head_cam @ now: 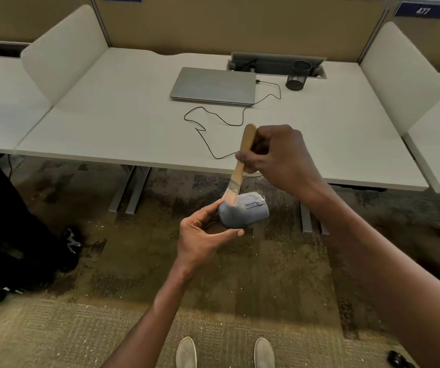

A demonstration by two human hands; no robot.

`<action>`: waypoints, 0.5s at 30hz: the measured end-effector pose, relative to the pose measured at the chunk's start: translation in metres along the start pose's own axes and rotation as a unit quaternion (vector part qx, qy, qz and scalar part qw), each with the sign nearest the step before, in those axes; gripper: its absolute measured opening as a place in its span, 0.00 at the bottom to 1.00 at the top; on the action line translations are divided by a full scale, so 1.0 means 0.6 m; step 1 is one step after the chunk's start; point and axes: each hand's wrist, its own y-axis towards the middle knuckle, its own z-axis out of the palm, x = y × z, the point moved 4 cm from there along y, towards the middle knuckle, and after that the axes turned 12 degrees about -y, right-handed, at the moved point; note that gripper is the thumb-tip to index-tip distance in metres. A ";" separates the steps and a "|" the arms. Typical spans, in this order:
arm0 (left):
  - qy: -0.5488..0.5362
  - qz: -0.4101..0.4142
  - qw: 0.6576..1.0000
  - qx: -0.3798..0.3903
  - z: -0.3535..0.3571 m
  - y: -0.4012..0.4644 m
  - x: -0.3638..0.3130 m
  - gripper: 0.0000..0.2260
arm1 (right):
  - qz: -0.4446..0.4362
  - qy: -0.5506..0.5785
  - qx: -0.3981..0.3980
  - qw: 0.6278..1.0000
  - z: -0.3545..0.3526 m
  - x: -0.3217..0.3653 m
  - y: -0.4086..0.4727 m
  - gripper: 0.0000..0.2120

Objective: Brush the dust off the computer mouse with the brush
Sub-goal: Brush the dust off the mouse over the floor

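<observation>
Single head-worn wide-angle view, looking forward and steeply down, hands close, desk (123,128) beyond

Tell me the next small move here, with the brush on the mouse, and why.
Probably sweep the brush across the mouse toward its wheel end. The right hand holds the wooden handle with the bristles touching the rear of the mouse, near the left hand that cradles it above the carpet, so most of its top looks unbrushed from there.
</observation>
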 end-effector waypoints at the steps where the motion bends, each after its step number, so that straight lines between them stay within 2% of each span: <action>1: 0.001 0.000 1.000 0.000 -0.001 0.001 0.000 0.33 | 0.000 0.011 0.015 1.000 0.007 -0.002 -0.004 0.07; 5: 0.007 0.001 1.000 0.000 -0.006 0.004 0.012 0.33 | 0.016 0.017 0.036 0.999 0.028 -0.028 -0.010 0.08; 10: 0.010 -0.010 1.000 -0.014 -0.017 -0.002 0.028 0.34 | 0.028 -0.017 -0.010 0.999 0.024 -0.059 -0.007 0.07; 15: 0.008 -0.028 0.999 -0.019 -0.018 -0.002 0.030 0.32 | 0.037 0.042 -0.002 0.998 0.030 -0.068 -0.014 0.09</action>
